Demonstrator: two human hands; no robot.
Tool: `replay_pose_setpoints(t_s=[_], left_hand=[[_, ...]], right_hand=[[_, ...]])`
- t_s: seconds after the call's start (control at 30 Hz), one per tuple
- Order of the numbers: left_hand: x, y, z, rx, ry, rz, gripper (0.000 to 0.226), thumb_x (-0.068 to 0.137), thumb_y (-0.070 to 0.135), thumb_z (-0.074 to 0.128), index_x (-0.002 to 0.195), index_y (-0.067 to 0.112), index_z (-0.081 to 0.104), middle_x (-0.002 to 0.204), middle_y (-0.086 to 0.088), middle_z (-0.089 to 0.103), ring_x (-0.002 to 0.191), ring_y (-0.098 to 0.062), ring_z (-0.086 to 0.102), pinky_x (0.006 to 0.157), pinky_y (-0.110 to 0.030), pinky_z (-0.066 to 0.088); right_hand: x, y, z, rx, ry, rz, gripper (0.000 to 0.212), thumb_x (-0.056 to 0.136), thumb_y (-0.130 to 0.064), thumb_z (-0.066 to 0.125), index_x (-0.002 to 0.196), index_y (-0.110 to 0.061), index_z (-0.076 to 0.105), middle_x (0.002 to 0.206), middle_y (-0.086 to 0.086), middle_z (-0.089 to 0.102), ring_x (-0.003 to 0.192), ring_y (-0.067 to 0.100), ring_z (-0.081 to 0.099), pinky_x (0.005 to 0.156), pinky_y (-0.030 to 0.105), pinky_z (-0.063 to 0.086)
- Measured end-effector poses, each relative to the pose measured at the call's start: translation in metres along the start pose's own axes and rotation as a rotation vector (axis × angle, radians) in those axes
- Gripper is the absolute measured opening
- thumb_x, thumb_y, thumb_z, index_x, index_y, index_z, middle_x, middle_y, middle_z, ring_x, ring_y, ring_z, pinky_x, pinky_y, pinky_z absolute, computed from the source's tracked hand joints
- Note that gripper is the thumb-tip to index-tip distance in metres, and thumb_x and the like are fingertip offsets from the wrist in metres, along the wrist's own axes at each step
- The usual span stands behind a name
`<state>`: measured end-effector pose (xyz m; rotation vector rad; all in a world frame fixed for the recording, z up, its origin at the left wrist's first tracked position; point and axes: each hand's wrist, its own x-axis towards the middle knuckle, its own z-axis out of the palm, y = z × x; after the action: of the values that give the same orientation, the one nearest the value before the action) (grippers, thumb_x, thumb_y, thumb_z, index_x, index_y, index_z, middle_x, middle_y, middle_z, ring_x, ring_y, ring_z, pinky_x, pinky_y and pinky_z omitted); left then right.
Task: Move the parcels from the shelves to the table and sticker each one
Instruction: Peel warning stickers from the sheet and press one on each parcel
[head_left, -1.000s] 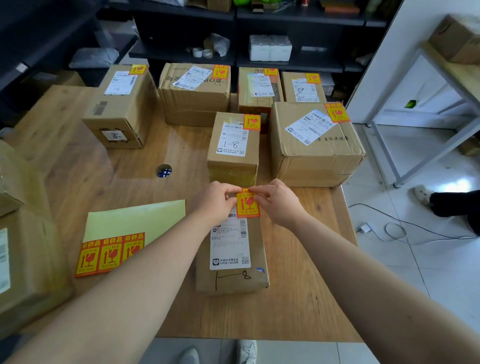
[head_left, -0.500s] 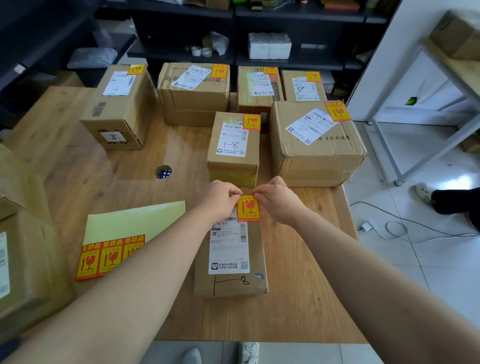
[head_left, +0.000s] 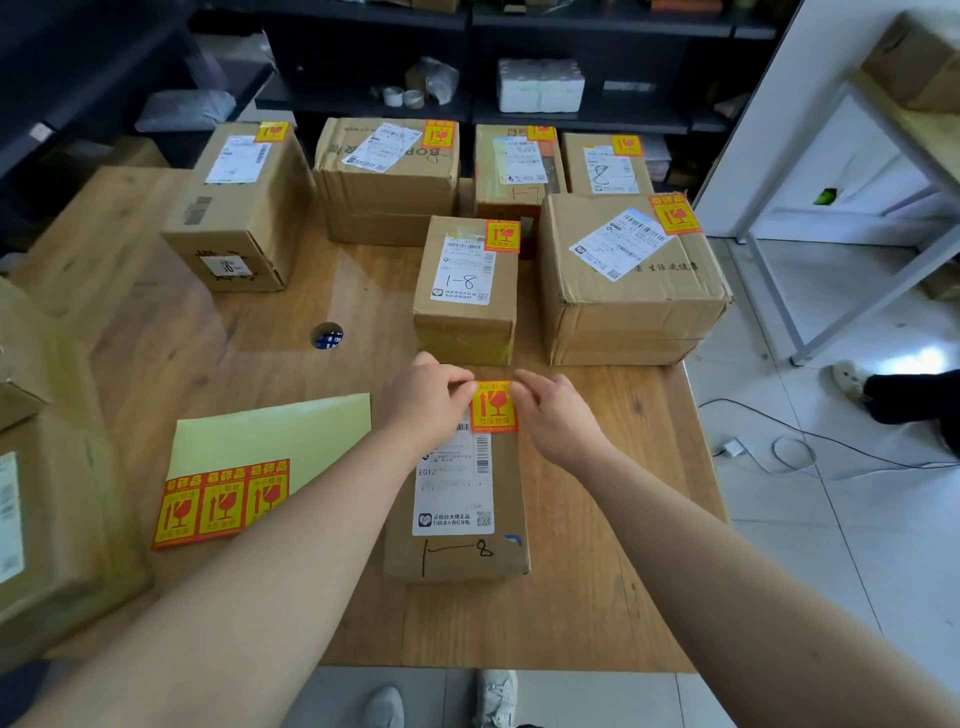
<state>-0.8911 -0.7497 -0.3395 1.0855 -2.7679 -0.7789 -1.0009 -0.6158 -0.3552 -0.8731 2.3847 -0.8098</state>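
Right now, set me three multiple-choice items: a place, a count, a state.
1. The sticker sheet lies: A left of the near parcel; B on a shelf; C on the floor.
2. Stickers left on the sheet: A one; B three; C six.
3. The sticker between left hand and right hand is: A on the sheet; B on the floor; C on the near parcel.
1 A: it is on the table beside that parcel. 2 B: three sit along its near edge. 3 C: it covers the label's far corner.
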Motion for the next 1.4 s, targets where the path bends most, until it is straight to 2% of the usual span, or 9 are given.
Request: replay_pose_setpoints(t_s=[0.17,0.27,0.33,0.43,0.57,0.8,0.87,1.07,1.4], left_hand=[[-0.005,0.001,0.002,0.078,0.029,-0.028,0.032,0.100,0.033,0.043,0.123,0.028,0.064,0.114,0.001,0.051,0.098,-0.024,0.054,0.084,-0.037,0.048],[-0.023,-0.004,-0.003,0.227,0.069,0.014,0.034,0.099,0.036,0.042,0.126,0.021,0.056,0.117,-0.001,0.048,0.104,-0.023,0.047,0.091,-0.036,0.038],[-0.038,-0.009,-0.009,0.336,0.096,0.044,0.033,0.098,0.036,0.041,0.123,0.018,0.053,0.116,-0.003,0.046,0.105,-0.023,0.044,0.091,-0.035,0.036],[-0.062,-0.018,-0.020,0.446,0.066,0.040,0.038,0.097,0.041,0.041,0.125,0.017,0.050,0.119,-0.004,0.049,0.110,-0.024,0.044,0.094,-0.036,0.036],[-0.098,-0.033,-0.031,0.530,-0.079,-0.007,0.048,0.095,0.054,0.039,0.121,0.015,0.052,0.124,-0.007,0.055,0.118,-0.028,0.047,0.097,-0.041,0.035],[-0.149,-0.050,-0.017,0.158,-0.309,-0.020,0.033,0.096,0.047,0.044,0.085,0.016,0.049,0.087,-0.001,0.057,0.083,-0.022,0.056,0.070,-0.033,0.043],[-0.156,-0.052,-0.015,0.093,-0.275,-0.023,0.032,0.096,0.046,0.047,0.083,0.016,0.049,0.086,-0.002,0.056,0.080,-0.023,0.055,0.066,-0.032,0.041],[-0.167,-0.064,-0.036,0.003,-0.148,0.007,0.035,0.093,0.049,0.049,0.103,0.016,0.060,0.098,0.002,0.065,0.088,-0.022,0.061,0.081,-0.041,0.052],[-0.102,-0.088,-0.124,0.016,0.048,-0.082,0.032,0.094,0.043,0.051,0.077,0.016,0.049,0.080,-0.003,0.058,0.079,-0.028,0.055,0.062,-0.032,0.037]], right_hand=[[-0.003,0.003,-0.001,-0.031,-0.008,-0.031,0.041,0.102,-0.042,0.038,0.133,-0.022,0.057,0.115,0.002,0.056,0.103,0.018,0.057,0.084,0.033,0.050],[-0.009,0.005,-0.004,-0.101,-0.020,-0.093,0.033,0.101,-0.040,0.039,0.102,-0.023,0.068,0.099,0.000,0.062,0.087,0.019,0.059,0.069,0.032,0.048],[-0.017,0.005,-0.006,-0.162,-0.024,-0.111,0.034,0.100,-0.040,0.040,0.095,-0.021,0.067,0.093,-0.001,0.063,0.080,0.017,0.059,0.064,0.033,0.049],[-0.037,0.004,-0.007,-0.270,-0.027,-0.140,0.034,0.098,-0.043,0.041,0.098,-0.021,0.066,0.094,-0.002,0.065,0.081,0.018,0.061,0.067,0.036,0.054],[-0.073,0.004,-0.007,-0.359,-0.103,-0.114,0.040,0.095,-0.049,0.044,0.123,-0.026,0.061,0.111,-0.003,0.065,0.096,0.020,0.062,0.079,0.038,0.055],[-0.141,0.001,0.009,-0.301,-0.112,-0.035,0.025,0.097,-0.038,0.047,0.095,-0.016,0.060,0.094,0.003,0.066,0.086,0.024,0.060,0.072,0.036,0.051],[-0.153,-0.003,0.014,-0.245,-0.057,-0.017,0.024,0.096,-0.034,0.048,0.088,-0.013,0.057,0.089,0.006,0.065,0.084,0.026,0.059,0.069,0.036,0.049],[-0.163,-0.033,0.016,-0.160,0.038,-0.068,0.022,0.097,-0.033,0.047,0.090,-0.016,0.060,0.090,-0.001,0.066,0.081,0.019,0.060,0.068,0.036,0.050],[-0.080,-0.124,0.012,-0.184,0.064,-0.202,0.029,0.098,-0.037,0.046,0.098,-0.015,0.064,0.095,0.002,0.067,0.085,0.022,0.061,0.073,0.039,0.053]])
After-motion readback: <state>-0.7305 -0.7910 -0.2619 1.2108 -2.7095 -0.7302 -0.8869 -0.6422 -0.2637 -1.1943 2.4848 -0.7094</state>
